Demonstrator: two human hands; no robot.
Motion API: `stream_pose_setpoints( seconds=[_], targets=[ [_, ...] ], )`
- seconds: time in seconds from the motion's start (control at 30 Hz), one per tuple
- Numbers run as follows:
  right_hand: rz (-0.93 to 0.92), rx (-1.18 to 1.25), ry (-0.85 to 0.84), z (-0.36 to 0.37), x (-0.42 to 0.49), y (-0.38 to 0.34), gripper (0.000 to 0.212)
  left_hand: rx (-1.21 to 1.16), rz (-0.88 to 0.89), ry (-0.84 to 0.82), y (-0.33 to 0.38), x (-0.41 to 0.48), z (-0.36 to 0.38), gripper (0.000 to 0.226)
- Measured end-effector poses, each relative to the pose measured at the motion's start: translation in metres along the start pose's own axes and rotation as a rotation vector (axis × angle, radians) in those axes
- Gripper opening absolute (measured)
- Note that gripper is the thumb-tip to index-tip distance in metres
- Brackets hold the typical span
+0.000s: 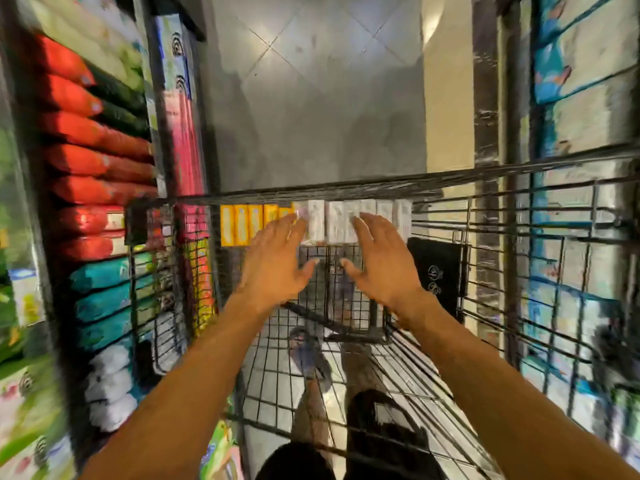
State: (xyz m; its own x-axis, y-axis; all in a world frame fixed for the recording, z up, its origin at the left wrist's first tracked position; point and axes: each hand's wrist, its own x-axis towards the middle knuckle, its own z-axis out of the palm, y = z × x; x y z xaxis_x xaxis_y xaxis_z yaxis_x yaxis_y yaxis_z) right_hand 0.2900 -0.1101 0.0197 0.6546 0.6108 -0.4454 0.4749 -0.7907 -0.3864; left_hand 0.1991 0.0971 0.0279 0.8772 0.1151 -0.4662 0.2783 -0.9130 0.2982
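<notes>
White packs [334, 221]: stood upright in a row against the far wall of the wire cart [346, 192], just under its top rim. The row's long axis runs left-right, across the line of reach. Yellow packs [247, 223] are butted against the row's left end.

Left hand [277, 261] and right hand [381, 261] are both stretched forward over the cart, fingers straight and spread, thumbs turned in toward each other, nothing held. The row lies dead ahead of both, on the far side from the body. Left fingertips are seen at the white/yellow boundary. Right fingertips overlap the row right of its middle, so a few packs lie outside that hand. Contact cannot be told, as the frame is motion-blurred. Neither hand is clearly nearer; reach looks level.

Judged step: a block of packs is to be squeezed between the palms along the row axis and lifted out. If the whole row is wanted, the right hand would need to be shifted outward. Risk: middle packs dropped under a weak squeeze.
</notes>
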Motion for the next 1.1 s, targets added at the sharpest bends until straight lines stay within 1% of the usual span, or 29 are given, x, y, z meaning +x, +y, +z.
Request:
stream_pose_setpoints(
  seconds=[0.13,0.17,0.23,0.33,0.47,0.6,0.73,0.8,0.87,0.93,0.97,1.03,1.1],
  targets=[
    [-0.008,0.038,-0.105,0.029,0.035,0.016,0.087,-0.031,-0.004,-0.054,-0.011,0.043,0.042,0.085],
    [-0.019,0.045,-0.121,0.035,0.042,0.019,0.09,-0.055,0.01,-0.037,-0.014,0.049,0.051,0.085],
    [-0.054,0.006,-0.096,0.049,0.056,0.028,0.097,-0.093,0.072,0.022,-0.022,0.061,0.069,0.083],
    [-0.059,-0.039,-0.121,0.064,0.075,0.034,0.101,-0.079,0.115,0.071,-0.025,0.078,0.088,0.07],
    [-0.082,-0.017,-0.002,0.076,0.089,0.037,0.091,-0.026,0.103,0.046,-0.029,0.092,0.101,0.066],
    [-0.034,-0.039,-0.018,0.083,0.095,0.032,0.092,-0.063,0.085,0.15,-0.026,0.091,0.097,0.06],
    [-0.029,0.055,0.039,0.075,0.089,0.024,0.088,-0.137,0.053,0.17,-0.029,0.079,0.093,0.064],
    [-0.013,0.076,0.027,0.073,0.084,0.019,0.096,-0.206,0.001,0.128,-0.034,0.066,0.091,0.074],
    [-0.015,0.081,-0.003,0.073,0.076,0.018,0.109,-0.344,-0.085,0.091,-0.035,0.049,0.082,0.09],
    [-0.012,0.164,-0.026,0.068,0.062,0.014,0.11,-0.468,-0.192,0.07,-0.036,0.029,0.071,0.101],
    [0.016,0.263,-0.072,0.062,0.053,0.007,0.107,-0.52,-0.224,0.073,-0.038,0.018,0.066,0.103],
    [0.092,0.444,-0.188,0.052,0.035,-0.004,0.104,-0.623,-0.238,0.082,-0.044,-0.007,0.055,0.101],
    [0.151,0.57,-0.303,0.045,0.02,-0.015,0.103,-0.72,-0.273,0.082,-0.048,-0.033,0.04,0.092]
  ],
)
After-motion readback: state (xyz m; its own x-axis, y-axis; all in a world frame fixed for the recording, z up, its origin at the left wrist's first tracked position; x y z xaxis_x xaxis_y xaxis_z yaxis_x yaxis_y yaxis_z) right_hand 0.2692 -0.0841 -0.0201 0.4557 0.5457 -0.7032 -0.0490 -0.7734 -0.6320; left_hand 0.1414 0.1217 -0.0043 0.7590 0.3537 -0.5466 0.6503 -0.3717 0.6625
